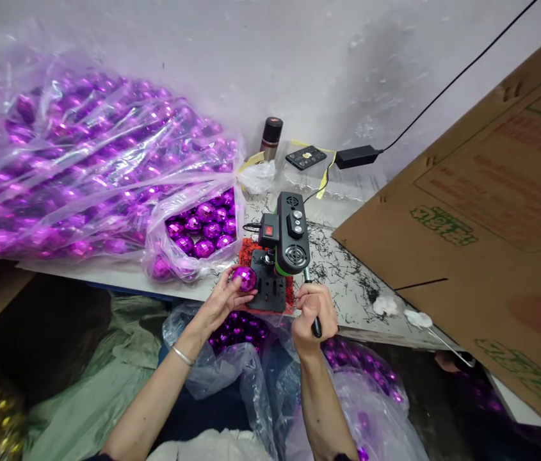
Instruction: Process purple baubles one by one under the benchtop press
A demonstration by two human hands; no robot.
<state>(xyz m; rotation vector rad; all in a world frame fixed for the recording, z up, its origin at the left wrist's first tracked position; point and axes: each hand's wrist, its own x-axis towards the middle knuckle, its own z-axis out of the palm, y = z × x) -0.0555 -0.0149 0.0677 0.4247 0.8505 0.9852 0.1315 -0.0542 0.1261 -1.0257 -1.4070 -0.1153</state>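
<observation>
A shiny purple faceted ball (244, 278) sits in the fingers of my left hand (226, 296), at the left edge of a small black machine (293, 230). The machine has a slotted black base plate (270, 291), a red switch and round vents on its head. My right hand (315, 312) is wrapped round the black-ended lever (317, 328) on the machine's right side. Under the base lies a red mat (290, 298). Whether the ball touches the machine is hard to see.
A large clear bag (82, 166) of purple balls fills the left, with an opening (203, 227) facing the machine. A cardboard box (481, 211) leans in from the right. Behind stand a dark bottle (271, 137), a phone (305, 157) and a power adapter (356, 157). Black scraps litter the table (351, 301).
</observation>
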